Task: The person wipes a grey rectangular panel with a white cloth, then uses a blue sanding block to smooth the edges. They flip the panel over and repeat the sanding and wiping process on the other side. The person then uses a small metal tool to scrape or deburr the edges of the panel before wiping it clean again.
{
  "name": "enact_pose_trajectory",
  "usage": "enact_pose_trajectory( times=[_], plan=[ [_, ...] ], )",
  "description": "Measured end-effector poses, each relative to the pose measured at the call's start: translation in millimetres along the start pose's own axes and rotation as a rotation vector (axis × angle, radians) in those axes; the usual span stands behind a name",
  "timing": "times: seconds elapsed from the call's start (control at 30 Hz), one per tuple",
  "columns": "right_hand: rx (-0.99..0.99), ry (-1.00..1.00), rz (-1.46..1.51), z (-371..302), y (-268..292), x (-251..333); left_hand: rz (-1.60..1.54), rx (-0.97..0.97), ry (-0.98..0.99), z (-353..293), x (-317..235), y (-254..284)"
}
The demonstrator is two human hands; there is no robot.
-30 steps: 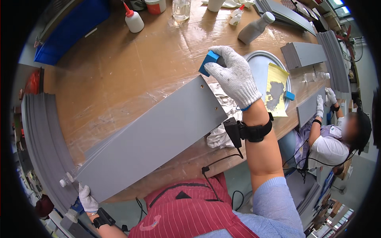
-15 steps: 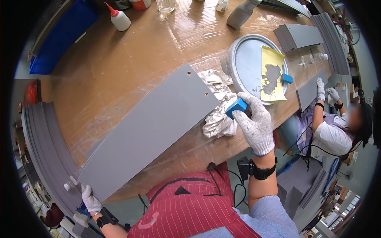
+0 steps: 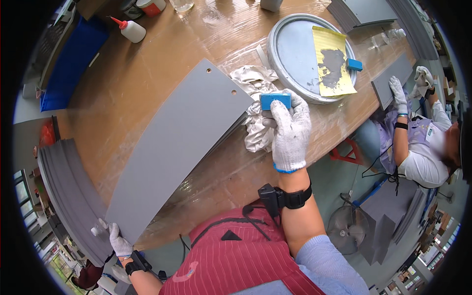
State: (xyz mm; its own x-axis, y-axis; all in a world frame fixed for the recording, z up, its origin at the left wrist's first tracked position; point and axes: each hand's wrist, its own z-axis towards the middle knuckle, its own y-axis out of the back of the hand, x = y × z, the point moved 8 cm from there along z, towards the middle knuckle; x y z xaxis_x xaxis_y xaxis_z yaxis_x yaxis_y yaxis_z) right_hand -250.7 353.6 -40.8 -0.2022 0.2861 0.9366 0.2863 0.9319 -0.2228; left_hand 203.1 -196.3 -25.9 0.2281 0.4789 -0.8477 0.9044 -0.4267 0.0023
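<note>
A long grey panel [image 3: 172, 142] with one curved edge and two small brass-coloured holes lies slantwise across the table, over at least one more panel whose edge shows beneath. My left hand [image 3: 119, 241], in a white knit glove, grips its near left end. In my gloved right hand [image 3: 293, 130], a small blue block [image 3: 275, 101] is pinched between thumb and fingers beside the panel's far right corner. Behind that hand lies a crumpled white cloth [image 3: 258, 135]. Grey paste is smeared on a yellow sheet [image 3: 328, 88] on the round bucket lid [image 3: 297, 54]; another blue block [image 3: 354, 65] rests at the sheet's edge.
Stacked grey panels [image 3: 69, 172] stand at the left, and another stack [image 3: 361, 14] at the far right. A white squeeze bottle [image 3: 132, 31] with a red tip is near a blue bin [image 3: 73, 64]. At right, a co-worker [image 3: 418, 142] handles a grey panel [image 3: 393, 78].
My right hand has moved left toward the panel's corner, and the blue block is now turned broad side toward me. My left hand stays at the panel's end. The whole view has shifted.
</note>
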Motion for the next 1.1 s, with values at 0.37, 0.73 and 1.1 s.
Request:
enact_pose_trajectory(
  times=[0.37,0.73,1.1],
  plan=[
    [0.032,0.608,-0.474,-32,-29,39,0.050,0.102,-0.021,-6,-4,-22],
    [0.112,0.731,-0.526,-96,-48,37,-0.022,0.161,0.025,-21,-5,-48],
    [0.540,0.877,-0.477,-243,-128,-14,-0.051,0.252,0.023,-21,-5,-62]
  ],
)
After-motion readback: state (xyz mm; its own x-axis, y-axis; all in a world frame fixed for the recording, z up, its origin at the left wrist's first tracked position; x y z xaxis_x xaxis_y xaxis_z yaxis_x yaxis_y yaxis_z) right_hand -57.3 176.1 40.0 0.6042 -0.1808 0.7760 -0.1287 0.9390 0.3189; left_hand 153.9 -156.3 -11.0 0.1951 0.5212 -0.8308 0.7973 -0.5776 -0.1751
